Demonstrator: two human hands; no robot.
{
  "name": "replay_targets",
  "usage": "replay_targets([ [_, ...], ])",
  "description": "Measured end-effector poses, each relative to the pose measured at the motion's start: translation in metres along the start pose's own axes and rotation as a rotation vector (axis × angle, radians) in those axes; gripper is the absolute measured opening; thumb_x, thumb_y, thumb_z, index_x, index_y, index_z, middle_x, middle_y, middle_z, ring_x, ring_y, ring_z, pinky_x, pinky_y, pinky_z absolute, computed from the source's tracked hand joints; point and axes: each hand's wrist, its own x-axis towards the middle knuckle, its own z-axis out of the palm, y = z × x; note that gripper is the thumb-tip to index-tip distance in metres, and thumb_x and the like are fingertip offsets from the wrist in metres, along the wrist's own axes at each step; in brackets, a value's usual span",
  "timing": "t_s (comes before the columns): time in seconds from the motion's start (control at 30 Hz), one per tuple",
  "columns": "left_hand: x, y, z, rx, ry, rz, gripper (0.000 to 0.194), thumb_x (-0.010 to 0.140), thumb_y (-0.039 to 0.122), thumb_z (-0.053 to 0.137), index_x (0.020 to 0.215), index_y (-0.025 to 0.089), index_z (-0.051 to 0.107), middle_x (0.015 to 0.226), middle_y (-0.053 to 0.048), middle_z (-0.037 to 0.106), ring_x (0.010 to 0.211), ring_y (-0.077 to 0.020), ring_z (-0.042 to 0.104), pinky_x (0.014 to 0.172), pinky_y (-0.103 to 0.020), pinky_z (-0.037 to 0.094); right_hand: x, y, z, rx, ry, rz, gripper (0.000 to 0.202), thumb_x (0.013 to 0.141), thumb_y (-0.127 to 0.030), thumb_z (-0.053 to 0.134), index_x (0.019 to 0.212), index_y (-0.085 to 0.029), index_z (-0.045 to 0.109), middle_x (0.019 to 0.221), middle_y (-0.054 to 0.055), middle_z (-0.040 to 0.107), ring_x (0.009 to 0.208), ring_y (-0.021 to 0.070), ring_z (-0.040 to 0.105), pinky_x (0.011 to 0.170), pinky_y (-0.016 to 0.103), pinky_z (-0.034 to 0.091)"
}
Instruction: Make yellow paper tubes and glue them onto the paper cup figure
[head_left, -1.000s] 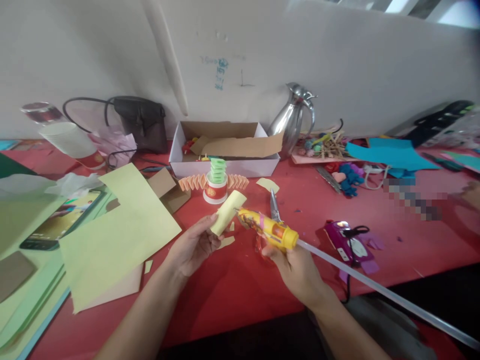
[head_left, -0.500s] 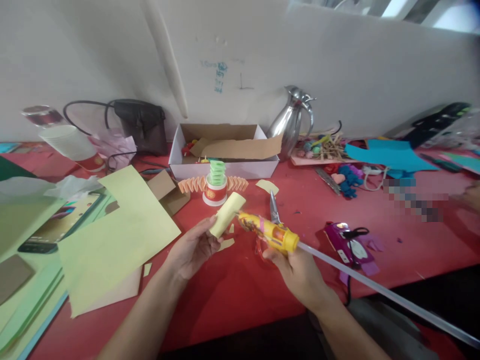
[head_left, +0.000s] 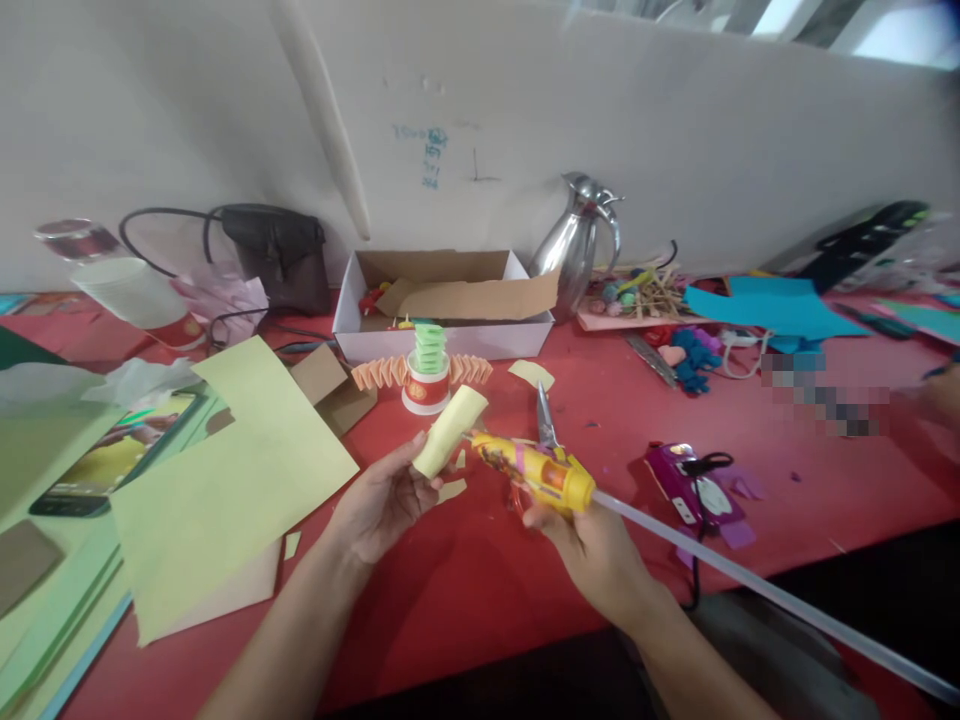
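Note:
My left hand (head_left: 390,500) pinches the lower end of a rolled tube of pale yellow paper (head_left: 451,430), tilted up to the right. Closed round a yellow hot glue gun (head_left: 532,468) is my right hand (head_left: 592,550). The gun's nozzle points left, close to the tube's side; whether it touches cannot be made out. A long clear glue stick (head_left: 750,570) runs out of its back. Behind the tube stands a small red and white paper cup (head_left: 427,390) with folded orange paper arms and a green folded strip on top. Scissors (head_left: 546,415) lie partly hidden behind the gun.
At the back are a white box (head_left: 442,345) and a steel jug (head_left: 574,235). Yellow paper (head_left: 232,490) and a phone (head_left: 112,455) lie left. On the right are a purple power socket block (head_left: 694,485), blue yarn (head_left: 696,360) and another person's hand (head_left: 943,395).
The scene has shifted slightly left in view. My hands, the paper tube and the glue gun keep nearly the same places relative to each other.

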Motion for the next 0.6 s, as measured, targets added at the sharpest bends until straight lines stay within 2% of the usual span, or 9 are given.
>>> replay_targets([
  [0.07, 0.000, 0.000, -0.001, 0.008, 0.007, -0.005, 0.024, 0.088, 0.025, 0.068, 0.104, 0.007, 0.071, 0.087, -0.015, 0.077, 0.053, -0.0092, 0.064, 0.050, -0.015, 0.053, -0.001, -0.001, 0.000, 0.032, -0.004, 0.026, 0.049, 0.097, -0.061, 0.047, 0.084, -0.020, 0.071, 0.075, 0.007, 0.072, 0.070, 0.0233, 0.069, 0.066, 0.034, 0.056],
  [0.17, -0.001, 0.000, -0.001, 0.025, -0.008, 0.006, 0.024, 0.086, 0.025, 0.070, 0.102, 0.007, 0.072, 0.084, -0.013, 0.076, 0.055, -0.0097, 0.064, 0.052, -0.016, 0.055, -0.003, -0.001, -0.003, 0.101, -0.076, 0.052, 0.042, 0.094, -0.058, 0.054, 0.083, -0.021, 0.070, 0.073, 0.006, 0.070, 0.069, 0.0225, 0.067, 0.066, 0.033, 0.055],
  [0.2, -0.001, 0.001, -0.001, 0.030, -0.007, 0.021, 0.023, 0.086, 0.025, 0.071, 0.100, 0.007, 0.072, 0.082, -0.012, 0.075, 0.055, -0.0101, 0.064, 0.053, -0.017, 0.055, -0.001, 0.001, -0.005, 0.137, -0.074, 0.086, 0.042, 0.094, -0.058, 0.054, 0.080, -0.021, 0.068, 0.068, 0.004, 0.068, 0.063, 0.0207, 0.064, 0.060, 0.031, 0.054],
  [0.27, -0.003, 0.001, -0.001, 0.026, 0.013, 0.086, 0.020, 0.083, 0.023, 0.073, 0.098, 0.010, 0.072, 0.080, -0.010, 0.074, 0.059, -0.0114, 0.065, 0.055, -0.018, 0.057, 0.007, 0.007, -0.010, 0.242, 0.017, 0.204, 0.045, 0.095, -0.059, 0.051, 0.073, -0.021, 0.062, 0.059, 0.001, 0.059, 0.053, 0.0160, 0.056, 0.050, 0.026, 0.047],
  [0.33, -0.004, 0.002, -0.002, 0.008, 0.035, 0.179, 0.019, 0.080, 0.020, 0.075, 0.097, 0.013, 0.072, 0.086, -0.008, 0.074, 0.067, -0.0134, 0.068, 0.061, -0.020, 0.059, 0.024, 0.020, -0.017, 0.387, 0.181, 0.354, 0.046, 0.094, -0.061, 0.050, 0.074, -0.020, 0.059, 0.058, 0.000, 0.056, 0.051, 0.0130, 0.052, 0.047, 0.023, 0.042],
  [0.4, -0.005, 0.002, -0.003, -0.007, 0.049, 0.264, 0.020, 0.076, 0.019, 0.079, 0.095, 0.017, 0.072, 0.095, -0.006, 0.073, 0.077, -0.0150, 0.070, 0.068, -0.023, 0.062, 0.050, 0.038, -0.024, 0.537, 0.358, 0.498, 0.042, 0.090, -0.060, 0.057, 0.083, -0.020, 0.060, 0.065, 0.001, 0.063, 0.051, 0.0115, 0.053, 0.045, 0.021, 0.041],
  [0.47, -0.005, 0.002, -0.003, -0.007, 0.053, 0.323, 0.022, 0.072, 0.020, 0.082, 0.091, 0.018, 0.071, 0.099, -0.003, 0.072, 0.083, -0.0152, 0.069, 0.073, -0.025, 0.062, 0.078, 0.059, -0.031, 0.575, 0.379, 0.672, 0.031, 0.086, -0.050, 0.064, 0.088, -0.019, 0.059, 0.073, 0.003, 0.069, 0.049, 0.0103, 0.054, 0.044, 0.020, 0.043],
  [0.6, -0.006, 0.001, -0.003, 0.022, 0.020, 0.448, 0.027, 0.065, 0.025, 0.087, 0.088, 0.020, 0.072, 0.094, -0.001, 0.070, 0.084, -0.0140, 0.065, 0.076, -0.024, 0.059, 0.122, 0.096, -0.037, 0.458, 0.359, 0.762, 0.017, 0.086, -0.033, 0.062, 0.084, -0.016, 0.059, 0.060, 0.002, 0.064, 0.046, 0.0122, 0.057, 0.046, 0.022, 0.046],
])
